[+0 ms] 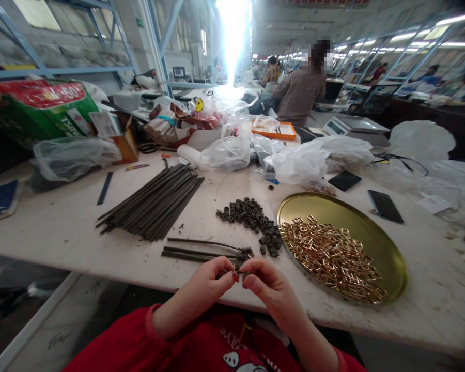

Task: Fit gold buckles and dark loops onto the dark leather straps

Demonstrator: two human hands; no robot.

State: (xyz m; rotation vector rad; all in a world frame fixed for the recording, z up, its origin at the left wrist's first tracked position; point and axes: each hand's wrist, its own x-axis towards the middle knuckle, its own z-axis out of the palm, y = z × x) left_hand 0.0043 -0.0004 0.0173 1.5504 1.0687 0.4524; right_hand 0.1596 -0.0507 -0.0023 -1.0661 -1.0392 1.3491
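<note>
My left hand (207,281) and my right hand (273,287) meet at the table's front edge, fingertips pinched together. Between them they grip a small dark strap (245,274), with a metal glint near the left fingertips; most of it is hidden by fingers. Just beyond lie a few dark straps (194,253), with a gold buckle (250,253) at their right end. A pile of small dark strap loops (251,214) sits farther back. To the right, many gold rectangular buckles (333,258) are heaped on a round gold tray (395,268).
A stack of long dark strips (151,201) covers the left of the table. Clear plastic bags (302,163), an orange box (275,129) and a green bag (58,111) crowd the back. A phone (386,205) lies at right. A co-worker (300,95) is beyond the table.
</note>
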